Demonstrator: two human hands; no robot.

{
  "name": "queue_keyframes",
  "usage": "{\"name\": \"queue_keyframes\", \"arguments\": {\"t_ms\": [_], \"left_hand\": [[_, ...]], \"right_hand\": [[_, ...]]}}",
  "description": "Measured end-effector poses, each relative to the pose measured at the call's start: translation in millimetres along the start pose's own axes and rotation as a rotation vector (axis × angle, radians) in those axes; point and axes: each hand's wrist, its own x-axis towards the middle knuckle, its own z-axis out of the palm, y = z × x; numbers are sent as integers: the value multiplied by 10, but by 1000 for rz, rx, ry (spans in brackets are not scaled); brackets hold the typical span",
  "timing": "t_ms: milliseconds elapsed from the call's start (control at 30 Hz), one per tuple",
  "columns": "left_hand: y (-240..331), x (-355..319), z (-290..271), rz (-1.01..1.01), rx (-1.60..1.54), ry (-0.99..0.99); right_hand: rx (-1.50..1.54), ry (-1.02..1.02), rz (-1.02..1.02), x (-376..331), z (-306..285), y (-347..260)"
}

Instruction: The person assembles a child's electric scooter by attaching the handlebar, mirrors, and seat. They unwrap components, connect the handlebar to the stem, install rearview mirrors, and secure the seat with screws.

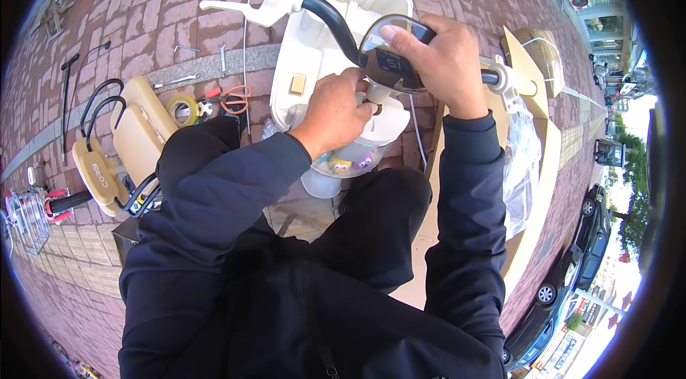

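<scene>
A cream-white electric scooter (289,57) stands before my knees, its black handlebar (330,15) turned across the body. My right hand (457,57) grips the dark glossy display (389,57) at the bar's middle, thumb on its face and fingers behind it. Just below, my left hand (332,111) is closed around the pale steering stem (376,93), with its thumb beside the white front cover (391,122). The fingertips behind the stem are hidden. Small colourful toy figures (350,162) show behind a transparent panel under the cover.
An open cardboard box (532,236) with clear plastic wrap (522,172) lies right. On the brick paving at left are a beige seat (143,118), yellow tape (183,110), a wrench (222,57) and an orange cable (237,99). Parked cars (564,272) line the far right.
</scene>
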Motion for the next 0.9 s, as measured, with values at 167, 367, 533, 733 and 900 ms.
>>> {"name": "queue_keyframes", "arguments": {"t_ms": [167, 367, 533, 733, 900], "left_hand": [[-1, -13, -6, 60, 72, -57], [61, -33, -25, 41, 181, -96], [25, -59, 17, 120, 159, -16], [-26, -63, 43, 120, 92, -3], [-18, -119, 50, 148, 93, 83]], "right_hand": [[-10, 25, -10, -60, -18, -93], [-70, -41, -86, -162, -137, -194], [35, -517, -59, -84, -637, -94], [291, -733, -46, 24, -672, 173], [231, -784, 139, 61, -668, 232]]}}
